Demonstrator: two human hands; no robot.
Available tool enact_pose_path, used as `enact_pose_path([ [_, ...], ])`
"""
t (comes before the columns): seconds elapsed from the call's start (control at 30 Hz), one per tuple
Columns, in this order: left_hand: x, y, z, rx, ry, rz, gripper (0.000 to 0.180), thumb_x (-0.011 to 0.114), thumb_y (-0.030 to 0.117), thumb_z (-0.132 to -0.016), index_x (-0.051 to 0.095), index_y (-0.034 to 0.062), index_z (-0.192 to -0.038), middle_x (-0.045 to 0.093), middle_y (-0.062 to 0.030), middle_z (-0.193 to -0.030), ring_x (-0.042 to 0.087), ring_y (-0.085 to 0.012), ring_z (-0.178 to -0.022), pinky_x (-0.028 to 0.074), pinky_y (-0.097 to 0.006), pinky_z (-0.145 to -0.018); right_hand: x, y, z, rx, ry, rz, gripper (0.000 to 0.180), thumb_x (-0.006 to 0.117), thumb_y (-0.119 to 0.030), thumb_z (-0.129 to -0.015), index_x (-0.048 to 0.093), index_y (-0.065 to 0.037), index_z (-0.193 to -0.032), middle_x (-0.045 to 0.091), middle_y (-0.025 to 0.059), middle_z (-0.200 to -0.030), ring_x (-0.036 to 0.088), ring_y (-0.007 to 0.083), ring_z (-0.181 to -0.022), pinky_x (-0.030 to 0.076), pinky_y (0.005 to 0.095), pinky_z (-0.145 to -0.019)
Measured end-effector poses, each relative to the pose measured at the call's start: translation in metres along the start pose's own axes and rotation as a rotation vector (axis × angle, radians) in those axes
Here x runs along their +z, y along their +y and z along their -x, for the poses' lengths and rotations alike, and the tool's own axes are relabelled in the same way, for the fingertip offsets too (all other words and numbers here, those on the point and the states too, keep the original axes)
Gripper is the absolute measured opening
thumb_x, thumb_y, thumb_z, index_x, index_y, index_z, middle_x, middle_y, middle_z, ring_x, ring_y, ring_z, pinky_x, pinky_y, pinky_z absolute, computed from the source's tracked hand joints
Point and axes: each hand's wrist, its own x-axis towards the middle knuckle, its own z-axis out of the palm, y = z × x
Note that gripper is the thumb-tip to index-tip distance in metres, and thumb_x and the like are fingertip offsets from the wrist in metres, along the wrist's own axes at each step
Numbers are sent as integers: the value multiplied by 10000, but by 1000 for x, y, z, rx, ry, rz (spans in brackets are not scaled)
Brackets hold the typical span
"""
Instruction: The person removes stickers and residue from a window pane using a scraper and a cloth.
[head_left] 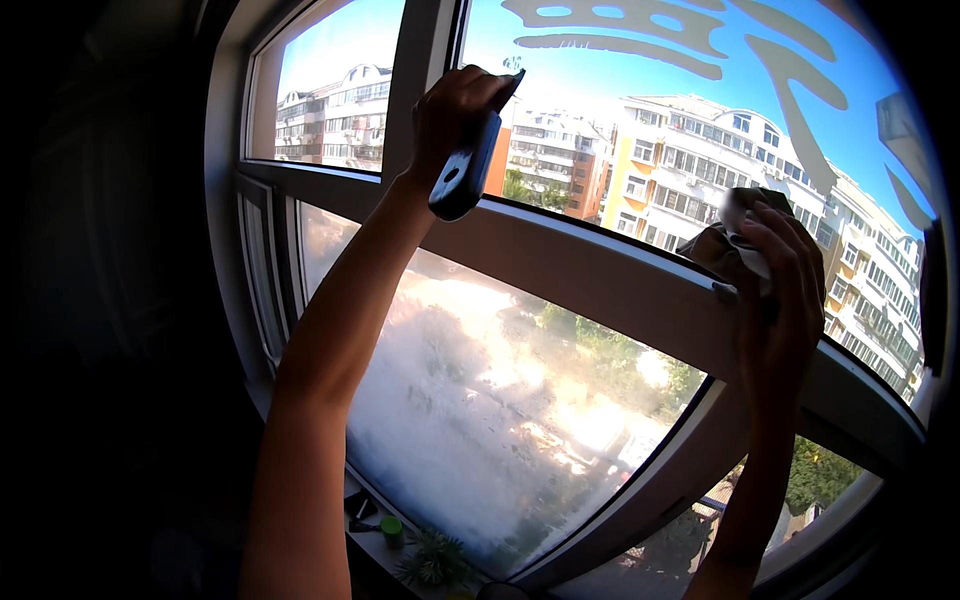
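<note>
window pane (660,120), both hands (450,115) raised

Open stretch of clear upper glass pane (600,88) between left hand (455,115) and right hand (785,255); a hand could pass sideways there. Left of the left hand, a grey upright window post (425,50) blocks the way to the small side pane. Below, a broad grey slanting rail (600,285) bars the drop to the hazy lower pane (450,400). Blue-and-black long-handled tool juts below the left hand, across the rail's upper edge in view; contact unclear. Crumpled grey cloth (722,250) fills the right hand's near side. Spiky green plant (435,558) crowds the sill.
</note>
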Motion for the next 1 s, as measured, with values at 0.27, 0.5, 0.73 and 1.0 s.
enact_pose_path([
  [0.27,1,0,-3,23,-11,-67,93,623,70,-887,672,25,-952,664,-109,-850,680,-235,-752,554,-302,-656,0,3,2,9,5,-24,367,616,62,-794,633,-90,-1127,634,102,-1202,564,305,-1183,445,446,-988],
  [0.5,4,-5,-13,-2,-13,-64,125,626,44,-835,669,59,-952,644,-76,-824,662,-219,-763,550,-312,-659,0,0,1,21,7,-31,373,608,62,-796,634,-95,-1133,631,107,-1206,565,308,-1181,447,451,-984],
  [0.73,3,-2,-10,-11,-16,-8,171,662,54,-788,663,63,-958,643,-59,-827,659,-220,-781,559,-322,-697,1,5,3,2,-15,14,317,607,5,-839,632,-95,-1138,631,98,-1206,556,299,-1195,440,439,-1003],
  [1.0,6,-5,-7,-40,-2,-77,165,691,66,-787,671,98,-948,668,-34,-867,676,-194,-809,567,-302,-686,1,2,3,1,-4,10,336,592,43,-818,635,-90,-1124,640,114,-1192,572,311,-1175,443,443,-993],
])
